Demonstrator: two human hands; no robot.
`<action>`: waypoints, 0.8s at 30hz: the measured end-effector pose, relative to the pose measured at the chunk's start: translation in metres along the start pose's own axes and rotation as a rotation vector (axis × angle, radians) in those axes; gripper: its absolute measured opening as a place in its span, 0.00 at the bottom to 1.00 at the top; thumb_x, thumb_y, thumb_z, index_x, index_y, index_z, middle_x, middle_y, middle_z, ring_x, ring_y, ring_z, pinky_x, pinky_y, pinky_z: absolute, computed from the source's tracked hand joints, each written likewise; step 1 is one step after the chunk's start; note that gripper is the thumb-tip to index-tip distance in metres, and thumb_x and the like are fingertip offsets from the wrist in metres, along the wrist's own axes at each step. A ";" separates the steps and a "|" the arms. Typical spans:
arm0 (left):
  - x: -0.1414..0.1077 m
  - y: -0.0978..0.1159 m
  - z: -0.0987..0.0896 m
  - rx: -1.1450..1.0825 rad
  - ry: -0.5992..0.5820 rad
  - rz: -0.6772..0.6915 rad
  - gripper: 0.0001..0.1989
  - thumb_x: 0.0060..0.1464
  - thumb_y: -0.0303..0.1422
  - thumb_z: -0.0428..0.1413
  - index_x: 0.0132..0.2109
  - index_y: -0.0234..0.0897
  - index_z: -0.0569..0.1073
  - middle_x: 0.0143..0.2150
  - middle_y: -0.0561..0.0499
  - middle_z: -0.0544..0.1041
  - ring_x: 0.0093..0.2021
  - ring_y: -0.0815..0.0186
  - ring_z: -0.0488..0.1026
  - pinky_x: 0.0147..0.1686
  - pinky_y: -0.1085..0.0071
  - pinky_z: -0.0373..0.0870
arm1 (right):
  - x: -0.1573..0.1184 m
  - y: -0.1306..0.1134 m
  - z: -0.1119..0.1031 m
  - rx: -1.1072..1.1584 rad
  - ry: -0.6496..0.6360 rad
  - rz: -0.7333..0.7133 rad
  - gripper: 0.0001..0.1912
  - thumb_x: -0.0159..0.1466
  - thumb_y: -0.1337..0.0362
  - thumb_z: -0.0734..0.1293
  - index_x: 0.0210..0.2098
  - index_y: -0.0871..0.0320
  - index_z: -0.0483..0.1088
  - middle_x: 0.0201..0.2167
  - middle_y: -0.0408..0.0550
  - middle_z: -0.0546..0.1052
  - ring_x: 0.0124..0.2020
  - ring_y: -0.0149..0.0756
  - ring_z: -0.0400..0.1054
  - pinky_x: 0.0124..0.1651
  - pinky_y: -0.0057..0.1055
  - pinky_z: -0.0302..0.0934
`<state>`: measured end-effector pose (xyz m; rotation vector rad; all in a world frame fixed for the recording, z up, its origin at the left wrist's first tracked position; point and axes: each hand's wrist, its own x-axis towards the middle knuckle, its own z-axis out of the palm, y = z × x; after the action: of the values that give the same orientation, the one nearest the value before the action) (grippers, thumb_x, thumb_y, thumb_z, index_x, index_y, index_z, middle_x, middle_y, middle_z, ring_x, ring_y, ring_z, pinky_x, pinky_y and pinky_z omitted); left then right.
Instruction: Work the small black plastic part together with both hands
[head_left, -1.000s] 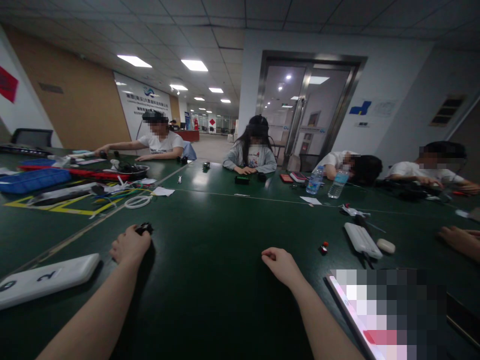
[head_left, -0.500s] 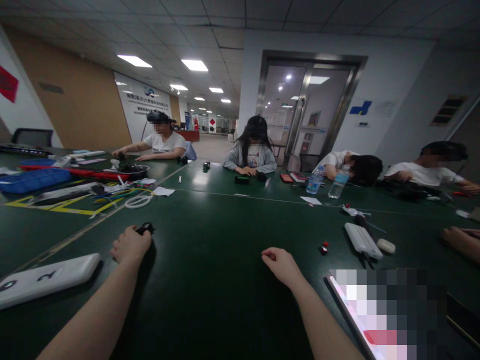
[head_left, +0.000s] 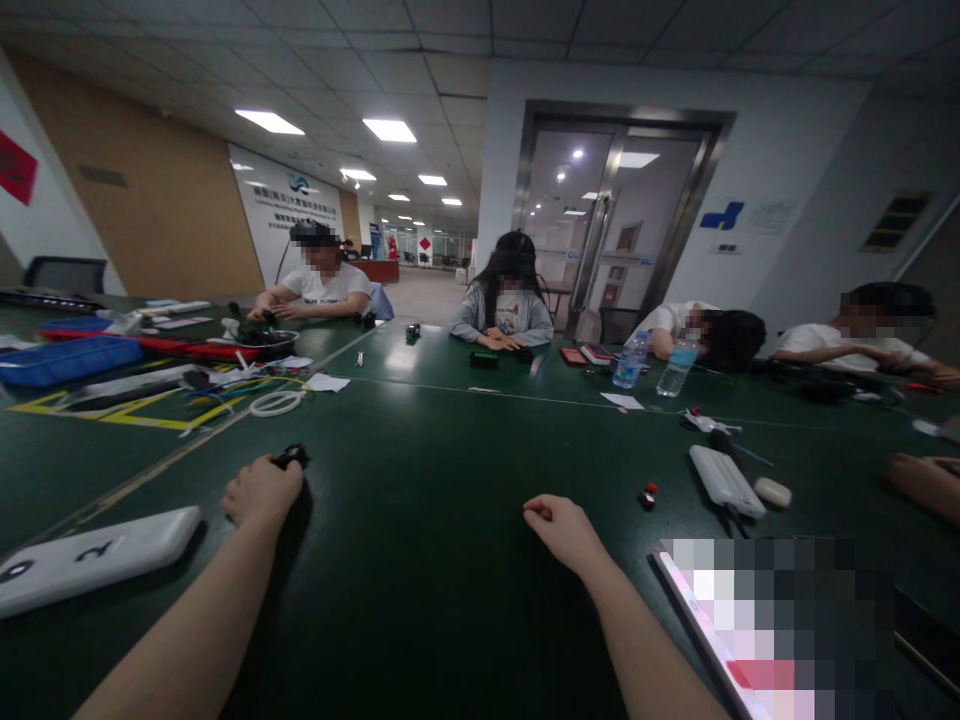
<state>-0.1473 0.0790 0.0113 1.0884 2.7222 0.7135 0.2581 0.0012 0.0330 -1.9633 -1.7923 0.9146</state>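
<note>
Firstly, a small black object [head_left: 291, 458], pinched at the fingertips of the left hand [head_left: 262, 491], fingers curled closed around it, with the hand low on the dark green surface [head_left: 420, 600]. Just beside that hand, toward the left edge, a flat white case [head_left: 94, 558] marked with a dark numeral. Right hand [head_left: 562, 532] well apart, empty, fingers loosely curled rather than spread, lying close to a tablet [head_left: 750, 630] with its screen blurred out. Farther right, a small red-and-black part [head_left: 646, 496], a ribbed white box [head_left: 726, 481] and a white oval object [head_left: 772, 492]. At the right edge, a co-worker's hand [head_left: 926, 482]. Across the surface, two water bottles [head_left: 654, 362], a coil of white tubing [head_left: 274, 403] and a blue tray [head_left: 67, 360]. Opposite, a seated person in a grey cardigan [head_left: 501, 320], hands near a small black box [head_left: 484, 359].
</note>
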 end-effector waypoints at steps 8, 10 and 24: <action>-0.001 0.003 -0.001 0.038 -0.005 0.049 0.27 0.51 0.43 0.48 0.55 0.33 0.68 0.54 0.33 0.68 0.54 0.44 0.64 0.48 0.52 0.62 | 0.000 0.000 0.001 -0.020 0.007 0.002 0.16 0.61 0.62 0.61 0.47 0.55 0.70 0.43 0.47 0.75 0.43 0.36 0.70 0.43 0.29 0.62; -0.013 0.012 0.001 0.060 -0.052 0.170 0.27 0.52 0.41 0.48 0.55 0.31 0.67 0.52 0.33 0.69 0.53 0.45 0.66 0.47 0.54 0.64 | 0.001 0.001 0.002 -0.021 0.020 -0.013 0.15 0.61 0.62 0.61 0.47 0.55 0.70 0.42 0.47 0.75 0.43 0.36 0.69 0.43 0.30 0.62; -0.171 0.059 0.017 -0.283 -0.862 1.327 0.18 0.52 0.36 0.55 0.51 0.44 0.69 0.50 0.49 0.71 0.52 0.60 0.65 0.53 0.60 0.59 | -0.020 -0.024 0.014 0.002 -0.181 -0.426 0.20 0.50 0.58 0.72 0.43 0.51 0.71 0.40 0.43 0.68 0.38 0.33 0.63 0.39 0.30 0.59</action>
<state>0.0191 0.0068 0.0144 2.3094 0.9499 0.4680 0.2309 -0.0173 0.0426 -1.4442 -2.1909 0.9646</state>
